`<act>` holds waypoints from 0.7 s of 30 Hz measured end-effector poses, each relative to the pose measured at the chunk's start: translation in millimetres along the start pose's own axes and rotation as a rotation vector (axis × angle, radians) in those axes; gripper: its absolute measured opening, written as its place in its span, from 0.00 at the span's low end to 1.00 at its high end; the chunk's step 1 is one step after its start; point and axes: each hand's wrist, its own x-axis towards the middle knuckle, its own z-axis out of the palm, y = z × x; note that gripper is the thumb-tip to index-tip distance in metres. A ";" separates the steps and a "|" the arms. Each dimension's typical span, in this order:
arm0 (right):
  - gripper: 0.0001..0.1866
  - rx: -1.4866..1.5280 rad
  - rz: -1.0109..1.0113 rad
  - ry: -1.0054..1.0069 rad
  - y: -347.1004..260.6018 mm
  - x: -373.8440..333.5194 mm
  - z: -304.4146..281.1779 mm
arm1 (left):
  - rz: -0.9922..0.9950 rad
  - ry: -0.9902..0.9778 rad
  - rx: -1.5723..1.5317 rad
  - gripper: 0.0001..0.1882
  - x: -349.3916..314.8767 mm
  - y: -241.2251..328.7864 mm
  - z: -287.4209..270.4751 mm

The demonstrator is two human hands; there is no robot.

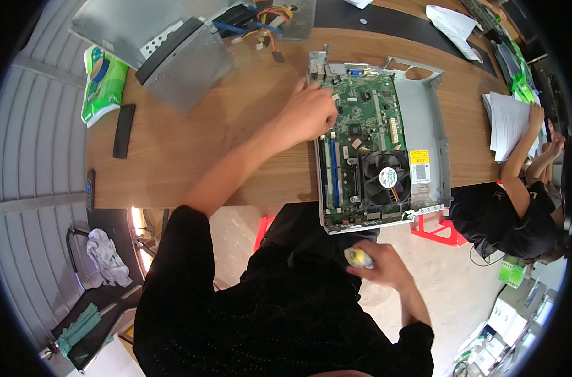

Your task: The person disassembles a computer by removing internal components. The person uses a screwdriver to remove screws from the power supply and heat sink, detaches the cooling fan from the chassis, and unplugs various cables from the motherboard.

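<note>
An open computer case [421, 100] lies at the table's front edge. In it sits a green motherboard [367, 113] with a black cooling fan [384, 178] near its front. My left hand [309, 112] is over the far left part of the board, fingers curled down at its edge; whatever they grip is hidden. Just in front of the case, off the table edge, my right hand [383, 264] is closed round a yellow-and-grey handle [359, 257]. This handle points toward me end-on, so the tool's kind is unclear.
A metal cover and drive cage [185, 56] with loose coloured cables [270, 28] stand at the far left. Nearby lie a green wipes pack [107, 85] and a black strip [124, 131]. At right, another person's arm [518, 141] reaches to stacked papers [502, 122].
</note>
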 end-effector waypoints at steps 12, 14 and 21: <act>0.28 0.157 -0.440 0.570 -79.7 -14.8 -163.4 | -0.029 -0.176 -0.203 0.07 3.8 -22.0 -13.3; 0.29 0.091 -0.496 0.891 -93.3 27.5 -161.0 | -0.015 -0.144 -0.325 0.09 4.2 -26.0 -19.5; 0.30 -0.028 -0.499 0.970 -99.7 142.3 -144.6 | 0.097 0.045 -0.607 0.13 -16.8 -24.7 -82.3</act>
